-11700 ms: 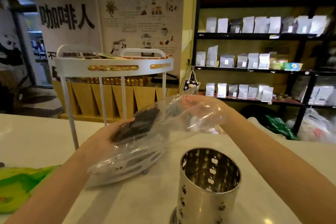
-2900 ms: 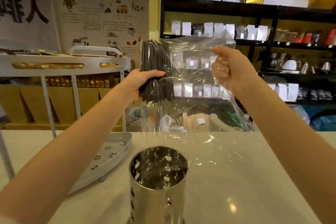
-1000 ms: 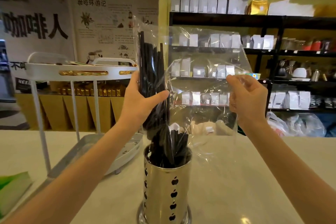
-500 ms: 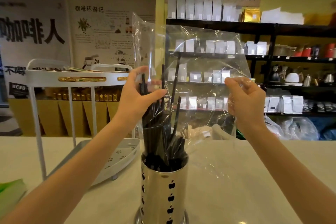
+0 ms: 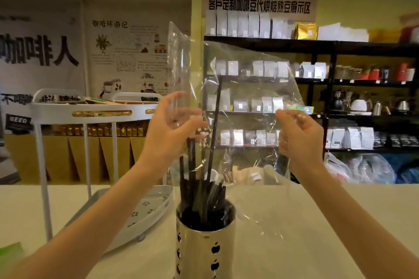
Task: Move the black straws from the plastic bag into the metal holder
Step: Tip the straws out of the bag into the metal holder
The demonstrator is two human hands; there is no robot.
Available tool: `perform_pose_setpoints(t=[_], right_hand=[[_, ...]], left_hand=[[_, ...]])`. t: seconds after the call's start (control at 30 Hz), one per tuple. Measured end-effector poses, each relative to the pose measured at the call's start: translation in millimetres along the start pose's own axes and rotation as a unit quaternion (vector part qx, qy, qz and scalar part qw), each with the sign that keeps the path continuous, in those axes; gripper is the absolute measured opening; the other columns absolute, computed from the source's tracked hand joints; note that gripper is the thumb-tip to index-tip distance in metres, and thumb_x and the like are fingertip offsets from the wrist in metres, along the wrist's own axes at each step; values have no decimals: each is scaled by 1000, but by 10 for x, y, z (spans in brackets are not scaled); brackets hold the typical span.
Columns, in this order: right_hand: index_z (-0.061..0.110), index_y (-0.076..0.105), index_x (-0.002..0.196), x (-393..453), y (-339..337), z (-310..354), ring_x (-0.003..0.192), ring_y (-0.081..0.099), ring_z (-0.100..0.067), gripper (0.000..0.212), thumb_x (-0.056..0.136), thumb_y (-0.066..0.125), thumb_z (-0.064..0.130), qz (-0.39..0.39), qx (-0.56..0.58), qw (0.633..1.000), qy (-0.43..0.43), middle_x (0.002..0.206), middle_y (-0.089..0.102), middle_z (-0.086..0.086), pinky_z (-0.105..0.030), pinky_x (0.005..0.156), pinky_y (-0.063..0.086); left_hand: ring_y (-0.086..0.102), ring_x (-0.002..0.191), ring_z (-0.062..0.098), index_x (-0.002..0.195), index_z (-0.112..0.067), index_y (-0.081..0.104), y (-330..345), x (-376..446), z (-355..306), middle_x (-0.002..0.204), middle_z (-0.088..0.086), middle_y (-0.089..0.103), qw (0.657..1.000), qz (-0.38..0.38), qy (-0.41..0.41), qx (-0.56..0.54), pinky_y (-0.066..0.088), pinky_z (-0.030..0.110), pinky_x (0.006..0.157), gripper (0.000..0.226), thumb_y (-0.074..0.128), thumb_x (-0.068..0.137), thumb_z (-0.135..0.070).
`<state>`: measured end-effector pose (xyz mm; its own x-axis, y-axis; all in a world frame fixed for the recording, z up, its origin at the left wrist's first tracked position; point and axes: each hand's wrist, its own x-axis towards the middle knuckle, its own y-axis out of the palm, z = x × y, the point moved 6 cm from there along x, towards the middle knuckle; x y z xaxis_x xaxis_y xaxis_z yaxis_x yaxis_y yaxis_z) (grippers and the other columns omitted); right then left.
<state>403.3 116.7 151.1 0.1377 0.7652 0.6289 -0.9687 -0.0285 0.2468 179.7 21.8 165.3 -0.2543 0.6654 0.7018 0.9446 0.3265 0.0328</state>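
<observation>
A shiny metal holder with apple-shaped cut-outs stands on the counter at bottom centre. Black straws fill it and stick out of its top; one long straw leans up inside the bag. The clear plastic bag hangs upside down above the holder, its mouth over the straws. My left hand pinches the bag's left side just above the straws, fingers loosely curled. My right hand grips the bag's right edge at about the same height.
A white two-tier rack stands on the counter to the left, its lower tray close beside the holder. A green item lies at the far left edge. Dark shelves of white pouches fill the background.
The straws have slid down out of the bag into the holder. My left hand has loosened off the bundle and both hands have lifted the nearly empty bag slightly.
</observation>
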Motion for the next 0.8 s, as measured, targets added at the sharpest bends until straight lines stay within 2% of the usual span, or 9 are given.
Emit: perform_pose_setpoints(t=[0.17,0.3,0.4,0.5,0.6,0.63,0.7,0.73,0.8], right_hand=[[23,61,74,11,12,35,31,35,-2,14,87,60,21,1,-2,1000,-7,37,47,14,-13,33,30],[24,60,73,23,6,136,36,34,-3,15,88,58,21,-15,-15,999,-38,42,44,10,-15,36,33],[28,58,75,24,54,214,44,31,-12,14,89,57,26,-2,-43,996,-74,54,41,-6,-19,38,29],[29,58,78,55,92,261,46,29,-18,12,89,56,27,3,-60,993,-101,56,40,-9,-20,40,27],[31,57,77,68,112,266,49,31,-26,13,90,55,27,-5,-82,989,-125,58,43,-14,-25,44,28],[32,56,77,58,116,267,49,32,-26,14,90,55,27,-7,-92,986,-137,57,44,-13,-26,45,28],[33,54,77,20,113,282,43,33,-17,15,90,55,27,-9,-109,980,-168,52,43,-9,-25,43,28],[34,54,77,1,108,298,41,32,-9,16,91,55,26,-11,-114,976,-183,51,43,-8,-23,42,28],[33,54,76,-19,98,331,40,31,-7,16,90,55,25,-12,-119,972,-202,51,43,-7,-22,41,28]], left_hand=[[69,86,19,119,-23,44,16,30,-67,99,8,67,1000,17,10,8,59,33,69,39,56,83,-11],[69,84,20,118,-19,46,-13,63,-96,99,9,68,1000,1,12,-3,59,34,68,37,54,84,-9],[70,83,19,112,-23,49,-44,85,-79,97,7,69,1000,-7,10,-22,59,32,69,34,57,81,-12],[69,86,18,117,-23,46,-50,98,12,96,5,70,1000,7,-9,-24,58,30,72,50,65,70,-22],[69,90,18,120,-23,45,-38,37,229,100,4,70,997,40,-67,-4,57,25,71,66,70,60,-25],[69,91,18,121,-23,44,-53,6,320,101,3,70,995,45,-87,-3,56,28,73,69,71,58,-25],[68,93,18,123,-23,45,-89,-60,486,102,2,71,991,60,-122,6,55,34,81,73,74,56,-26],[68,93,17,123,-23,46,-91,-92,550,101,1,72,988,75,-135,9,55,33,80,75,77,55,-27],[69,92,15,119,-24,47,-74,-159,655,96,-4,74,982,100,-163,-3,57,27,73,82,84,47,-34]])
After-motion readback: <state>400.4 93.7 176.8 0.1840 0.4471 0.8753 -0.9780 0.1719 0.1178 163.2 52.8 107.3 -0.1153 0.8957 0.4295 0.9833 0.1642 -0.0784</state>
